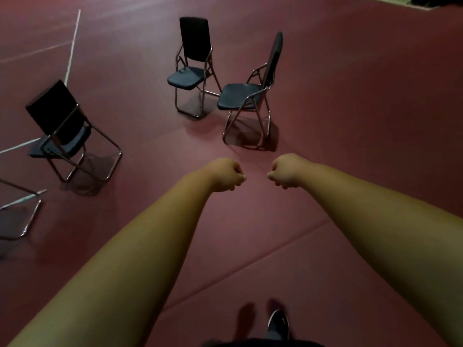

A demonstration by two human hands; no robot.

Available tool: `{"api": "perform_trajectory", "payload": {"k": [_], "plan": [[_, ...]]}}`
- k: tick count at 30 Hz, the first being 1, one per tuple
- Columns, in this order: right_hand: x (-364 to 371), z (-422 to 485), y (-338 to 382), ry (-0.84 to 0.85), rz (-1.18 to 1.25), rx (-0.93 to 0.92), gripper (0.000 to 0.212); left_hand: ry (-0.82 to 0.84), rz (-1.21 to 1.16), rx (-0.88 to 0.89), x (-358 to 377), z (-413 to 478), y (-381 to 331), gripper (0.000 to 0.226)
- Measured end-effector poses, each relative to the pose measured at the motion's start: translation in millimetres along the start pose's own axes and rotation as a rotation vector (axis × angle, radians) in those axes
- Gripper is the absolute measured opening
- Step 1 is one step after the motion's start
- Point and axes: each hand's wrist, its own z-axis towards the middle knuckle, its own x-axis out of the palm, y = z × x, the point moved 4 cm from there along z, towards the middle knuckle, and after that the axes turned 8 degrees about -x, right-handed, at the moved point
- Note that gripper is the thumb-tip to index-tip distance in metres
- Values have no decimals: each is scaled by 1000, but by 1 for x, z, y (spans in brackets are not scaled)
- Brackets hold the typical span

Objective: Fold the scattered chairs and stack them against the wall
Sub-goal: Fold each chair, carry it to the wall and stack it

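In the centre of the frame, just below the chairs: left hand [226, 175] and right hand [285, 171], both arms stretched forward over the red floor [350, 121]. Fingers of each hand are curled into a loose fist, knuckles facing each other, a gap between them. Neither holds anything. Neither touches a chair.

Chairs, all dark seat and back on chrome tube:
- Right chair [240, 95], upper centre-right, unfolded, seen side-on. Nearest to the hands, just above them.
- Middle chair [195, 38], upper centre, unfolded, seat toward the camera. It stands just beside the right chair.
- Left chair [53, 108], left of frame, unfolded, back toward the camera, well apart from the other two.
- Edge chair [18, 187], lower left edge, only a bit of frame shows; folded or not, cannot tell.

No stack in sight, and no wall I can identify. White line [72, 46] on the floor, upper left. One shoe [278, 321] at bottom centre, toe pointing toward the right chair.

Judgement: task near its start, with three chairs standing unfolded and scattered. Arms out and aimed at the right chair suggest an approach to it; the fists would need to uncurl before taking seat or backrest to fold it.
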Motion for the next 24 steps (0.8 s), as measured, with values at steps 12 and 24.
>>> {"api": "perform_trajectory", "payload": {"k": [12, 24], "plan": [[-89, 169, -36, -10, 57, -8, 32, 0, -21, 29, -77, 170, -17, 23], [-187, 376, -45, -6, 50, 79, 30, 93, -113, 70, -176, 397, 10, 20]]}}
